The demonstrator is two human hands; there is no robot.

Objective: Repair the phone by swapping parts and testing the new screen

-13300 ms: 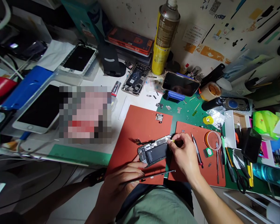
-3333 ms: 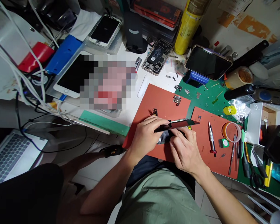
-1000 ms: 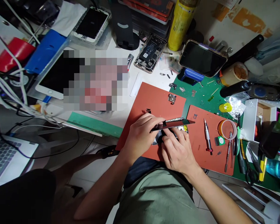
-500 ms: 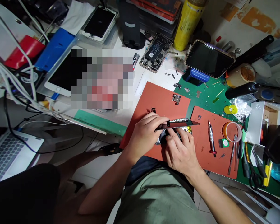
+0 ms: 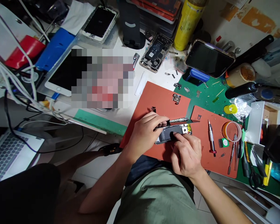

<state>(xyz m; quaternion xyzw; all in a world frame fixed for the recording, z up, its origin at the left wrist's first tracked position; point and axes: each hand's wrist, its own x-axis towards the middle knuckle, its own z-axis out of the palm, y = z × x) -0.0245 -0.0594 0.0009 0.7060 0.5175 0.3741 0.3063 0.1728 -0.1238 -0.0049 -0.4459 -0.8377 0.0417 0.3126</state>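
My left hand (image 5: 147, 132) is closed on the left end of a dark phone screen panel (image 5: 185, 120), which is tilted up on edge above the opened phone body (image 5: 185, 128). Inside the body lies a black battery (image 5: 169, 133). My right hand (image 5: 186, 152) has its index finger extended onto the battery's right part, with the other fingers curled. Both hands are over the left red mat (image 5: 142, 107). Small metal parts (image 5: 176, 98) lie on that mat beyond the hands.
On the right red mat (image 5: 219, 165) are a screwdriver (image 5: 211, 137), a tape roll (image 5: 231, 131) and tweezers. Another opened phone (image 5: 156, 53) and a phone on a blue stand (image 5: 210, 58) stand behind. A person's dark-clothed leg (image 5: 25, 193) is at lower left.
My right hand has drawn back toward me and to the right, its fingers now curled except the index. More of the battery shows. The screen panel has tilted slightly; my left hand stays in place.
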